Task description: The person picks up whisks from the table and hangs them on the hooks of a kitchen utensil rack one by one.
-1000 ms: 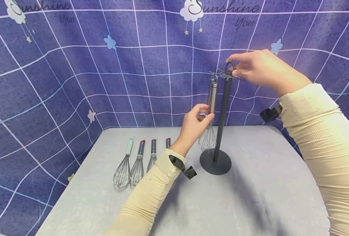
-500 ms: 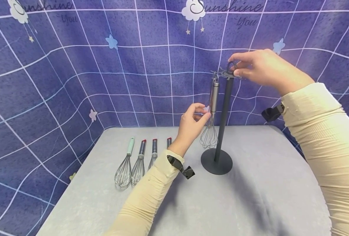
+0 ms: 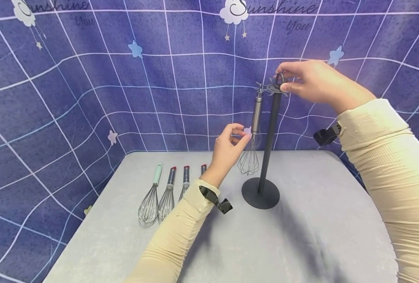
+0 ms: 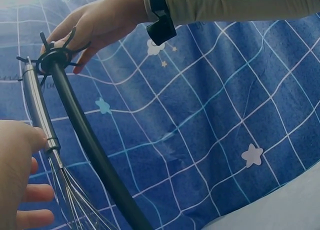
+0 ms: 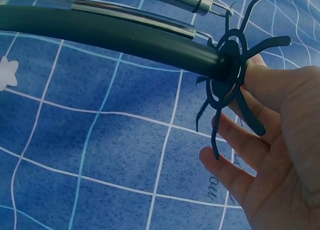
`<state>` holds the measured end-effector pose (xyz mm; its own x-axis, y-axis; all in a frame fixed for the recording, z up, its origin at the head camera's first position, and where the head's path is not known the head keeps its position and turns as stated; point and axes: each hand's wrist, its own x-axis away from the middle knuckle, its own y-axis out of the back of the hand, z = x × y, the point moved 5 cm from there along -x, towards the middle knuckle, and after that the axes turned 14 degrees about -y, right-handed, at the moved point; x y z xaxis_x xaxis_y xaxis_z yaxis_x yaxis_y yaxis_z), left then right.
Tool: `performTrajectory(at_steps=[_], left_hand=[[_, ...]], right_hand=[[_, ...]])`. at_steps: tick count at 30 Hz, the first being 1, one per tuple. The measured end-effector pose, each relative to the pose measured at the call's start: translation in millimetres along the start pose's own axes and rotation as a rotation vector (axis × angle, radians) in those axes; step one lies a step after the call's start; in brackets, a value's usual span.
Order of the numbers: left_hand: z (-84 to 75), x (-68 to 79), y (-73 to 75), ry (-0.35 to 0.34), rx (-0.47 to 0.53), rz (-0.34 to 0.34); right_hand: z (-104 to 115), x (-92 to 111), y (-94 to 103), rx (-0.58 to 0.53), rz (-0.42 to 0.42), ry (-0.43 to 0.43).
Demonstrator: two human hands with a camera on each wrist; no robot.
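Observation:
A black metal stand [image 3: 271, 133] with a round base and a crown of hooks rises from the table. From its hooks hangs a steel-handled whisk [image 3: 256, 116]; behind it is a second steel-handled whisk [image 5: 135, 17], which shows better in the right wrist view. My left hand [image 3: 227, 149] is beside the front whisk, its fingers loosely bent and its thumb tip right at the lower end of the handle. My right hand [image 3: 319, 80] pinches the ring [image 3: 279, 78] on top of the stand between thumb and fingers.
On the left of the grey table [image 3: 124, 243] lie a mint-handled whisk [image 3: 157, 174] and several red-tipped whisks [image 3: 171, 176], one mostly hidden by my left forearm. A blue checked curtain [image 3: 184, 98] hangs close behind the table.
My left hand has loosened from the whisk handle and drawn slightly left. The hook crown has turned a little in my right hand, so the two hanging whisks now overlap in the head view.

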<state>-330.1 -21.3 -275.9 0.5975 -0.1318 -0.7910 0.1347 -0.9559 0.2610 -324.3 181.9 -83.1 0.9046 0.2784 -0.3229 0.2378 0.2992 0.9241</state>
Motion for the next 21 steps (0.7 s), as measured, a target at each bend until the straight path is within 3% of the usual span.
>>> performTrajectory(at_steps=[10, 21], left_hand=[[0.8, 1.7, 1.6, 0.026, 0.000, 0.006], [-2.1, 2.4, 4.1, 0.033, -0.003, 0.012]], right_hand=[[-1.8, -0.5, -2.9, -0.056, 0.017, -0.068], [1.1, 2.2, -1.9, -0.001, 0.007, -0.066]])
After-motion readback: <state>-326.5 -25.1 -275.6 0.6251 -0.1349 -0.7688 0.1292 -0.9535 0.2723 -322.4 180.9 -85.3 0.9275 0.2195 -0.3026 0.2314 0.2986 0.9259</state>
